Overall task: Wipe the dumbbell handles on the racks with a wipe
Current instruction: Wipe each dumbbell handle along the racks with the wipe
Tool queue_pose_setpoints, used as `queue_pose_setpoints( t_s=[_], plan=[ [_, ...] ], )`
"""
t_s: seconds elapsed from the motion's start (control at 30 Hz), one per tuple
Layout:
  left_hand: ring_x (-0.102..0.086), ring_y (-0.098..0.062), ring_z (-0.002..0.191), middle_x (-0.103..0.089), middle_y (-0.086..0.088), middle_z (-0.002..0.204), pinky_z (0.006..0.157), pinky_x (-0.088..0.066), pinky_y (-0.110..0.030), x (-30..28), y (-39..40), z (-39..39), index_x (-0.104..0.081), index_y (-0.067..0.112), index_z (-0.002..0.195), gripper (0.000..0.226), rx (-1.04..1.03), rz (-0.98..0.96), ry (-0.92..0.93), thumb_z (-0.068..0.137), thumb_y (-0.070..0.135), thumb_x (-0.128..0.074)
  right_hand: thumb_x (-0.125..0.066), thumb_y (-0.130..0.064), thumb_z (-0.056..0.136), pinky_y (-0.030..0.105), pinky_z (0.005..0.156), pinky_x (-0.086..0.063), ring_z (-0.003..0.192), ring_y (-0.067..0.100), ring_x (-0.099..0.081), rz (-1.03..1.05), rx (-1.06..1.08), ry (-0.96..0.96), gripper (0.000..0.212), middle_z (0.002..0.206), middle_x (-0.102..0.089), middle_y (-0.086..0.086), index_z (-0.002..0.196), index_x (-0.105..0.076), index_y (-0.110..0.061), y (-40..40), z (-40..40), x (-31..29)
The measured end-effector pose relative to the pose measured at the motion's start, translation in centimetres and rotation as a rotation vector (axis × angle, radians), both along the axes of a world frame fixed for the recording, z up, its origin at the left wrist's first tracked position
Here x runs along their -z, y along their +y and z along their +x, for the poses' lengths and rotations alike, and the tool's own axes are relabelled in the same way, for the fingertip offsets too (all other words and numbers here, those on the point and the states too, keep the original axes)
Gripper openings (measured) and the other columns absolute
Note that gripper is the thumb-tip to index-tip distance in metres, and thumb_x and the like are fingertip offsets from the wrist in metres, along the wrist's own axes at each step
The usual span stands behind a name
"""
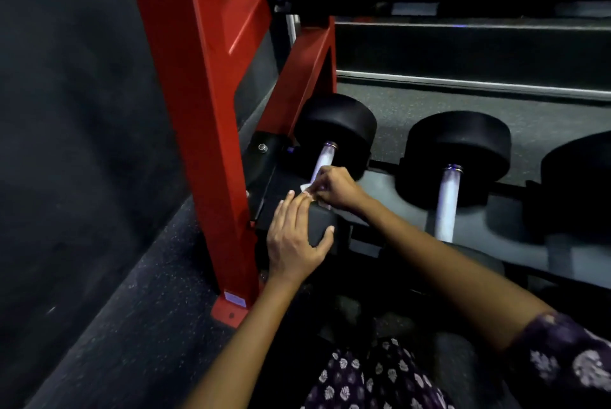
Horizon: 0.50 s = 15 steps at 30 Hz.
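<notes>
Beside the red post (211, 131), the near head (322, 227) of the first dumbbell is steadied by the left hand (294, 243), fingers spread flat. Its handle (324, 160) is rubbed with a wipe (309, 188) pinched in the right hand (334, 187). The next handle (446, 203) and those beyond are judged still to be wiped.

Single head view, dim overall. Left third — wall and floor — nearly black, little texture recoverable. Brightest surface is the red upright (211, 117), lit from above and right, with a soft sheen on its angled faces. The two chrome handles (447, 203) pick up a pale bluish-violet cast; a small blue glow sits at the top edge. Dumbbell heads (458, 157) read as flat black, no detail. Image soft throughout, slight smear on the fingers. Wide-angle bowing — upright leans, shelf edges tilt toward the corners.
</notes>
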<state>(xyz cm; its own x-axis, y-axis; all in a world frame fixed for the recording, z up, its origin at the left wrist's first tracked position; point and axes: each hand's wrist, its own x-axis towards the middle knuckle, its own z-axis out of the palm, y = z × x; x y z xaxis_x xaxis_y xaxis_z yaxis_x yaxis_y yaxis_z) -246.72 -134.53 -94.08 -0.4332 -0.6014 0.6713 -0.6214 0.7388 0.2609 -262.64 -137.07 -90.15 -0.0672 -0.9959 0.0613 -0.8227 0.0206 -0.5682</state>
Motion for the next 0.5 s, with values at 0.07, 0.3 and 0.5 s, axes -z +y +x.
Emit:
queue_pose_setpoints(
  t_s=[0.07, 0.3, 0.5],
  plan=[
    [-0.051, -0.027, 0.124, -0.065, -0.014, 0.121, 0.109, -0.037, -0.038, 0.1, 0.0, 0.1, -0.064, -0.002, 0.118, 0.056, 0.008, -0.019, 0.011, 0.082, 0.040, -0.058, -0.067, -0.013, 0.081, 0.015, 0.067, -0.033, 0.092, 0.026, -0.064, -0.002, 0.133, -0.037, 0.019, 0.097, -0.070, 0.018, 0.097, -0.074, -0.006, -1.8, -1.1, -0.6],
    [-0.056, -0.030, 0.121, -0.065, -0.014, 0.119, 0.108, -0.036, -0.038, -0.3, 0.0, -0.2, -0.064, -0.002, 0.117, 0.056, -0.008, 0.008, 0.000, 0.081, 0.041, -0.058, -0.068, -0.016, 0.082, 0.023, 0.069, -0.047, 0.087, 0.029, -0.064, -0.006, 0.160, 0.018, 0.017, 0.094, -0.067, 0.019, 0.090, -0.074, -0.002, -1.4, 0.4, 0.2],
    [-0.058, -0.031, 0.118, -0.066, -0.015, 0.118, 0.106, -0.038, -0.039, -0.6, 0.3, -0.1, -0.064, -0.002, 0.116, 0.055, -0.009, 0.017, -0.006, 0.081, 0.040, -0.058, -0.065, -0.008, 0.082, -0.002, 0.056, -0.030, 0.094, 0.027, -0.064, -0.032, 0.219, 0.005, 0.018, 0.096, -0.070, 0.020, 0.098, -0.073, -0.002, -1.5, -1.5, -1.5]
  ],
)
